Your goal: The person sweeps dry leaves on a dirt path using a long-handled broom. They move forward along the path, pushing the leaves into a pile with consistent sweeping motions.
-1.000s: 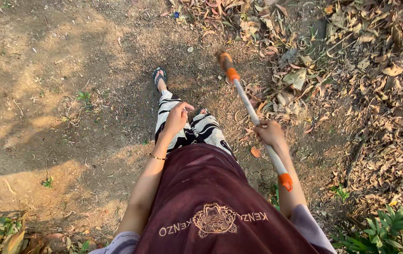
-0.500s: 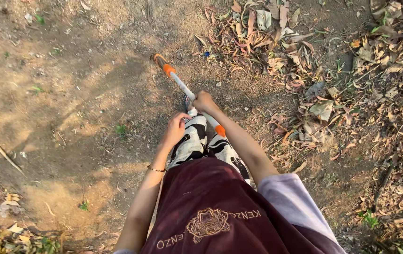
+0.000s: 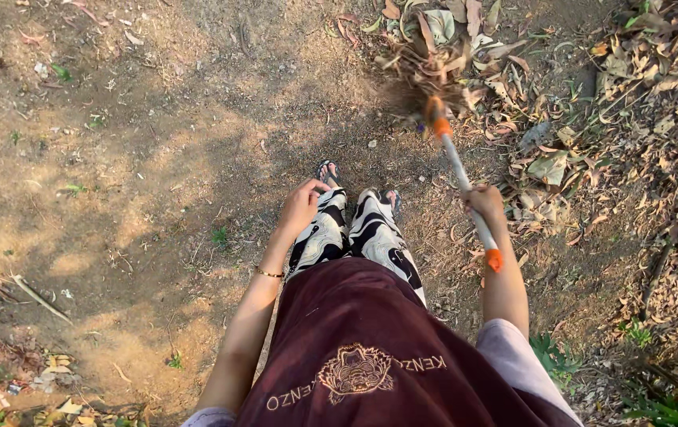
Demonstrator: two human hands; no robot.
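Roughly half swept: bare brown dirt ground lies on the left, while dry brown fallen leaves crowd the right. Closed around the white-handled, orange-banded broom, the right hand angles it forward, bristles away at the leaf edge; the left hand rests loosely curled and empty on the thigh.

A white-handled broom with orange bands slants forward; its blurred bristles meet dry leaves.
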